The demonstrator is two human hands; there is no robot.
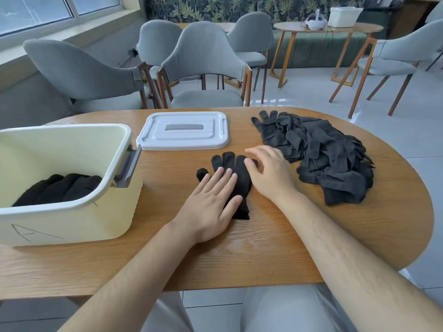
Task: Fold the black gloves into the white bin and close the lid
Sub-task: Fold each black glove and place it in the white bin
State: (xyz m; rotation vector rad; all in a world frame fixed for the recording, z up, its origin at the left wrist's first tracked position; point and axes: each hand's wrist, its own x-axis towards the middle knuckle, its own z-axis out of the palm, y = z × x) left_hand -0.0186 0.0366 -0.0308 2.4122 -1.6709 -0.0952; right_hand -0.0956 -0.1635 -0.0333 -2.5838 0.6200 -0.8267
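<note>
Underneath, a wooden table (pixel 239 259) with strong grain, straight along the near edge at 6 o'clock and rounded off at its 3 o'clock end. Beyond the far edge at 12 o'clock, grey upholstered chairs (pixel 203 68) on a pale tiled floor. Window (pixel 48 10) up at 10 o'clock, small round table (pixel 328 27) far off at 1 o'clock.

At 9 o'clock on the tabletop, the white bin (pixel 72 212), open, with folded gloves (pixel 57 188) dark in its bottom. Lid (pixel 182 130) lying flat at 12 o'clock, close by the bin's far corner. Loose pile of black gloves (pixel 316 154) at 2 o'clock, reaching toward the rounded edge.

Dead centre, one black glove (pixel 236 168) spread flat, fingers toward 12 o'clock. Left hand (pixel 211 204) flat on its cuff half, fingers straight, gripping nothing. Right hand (pixel 268 173) at the glove's 3 o'clock side, fingers loosely bent, tips touching the glove's finger end, nothing visibly pinched.

Open strip of wood between glove and bin, a wider one toward the near edge.
</note>
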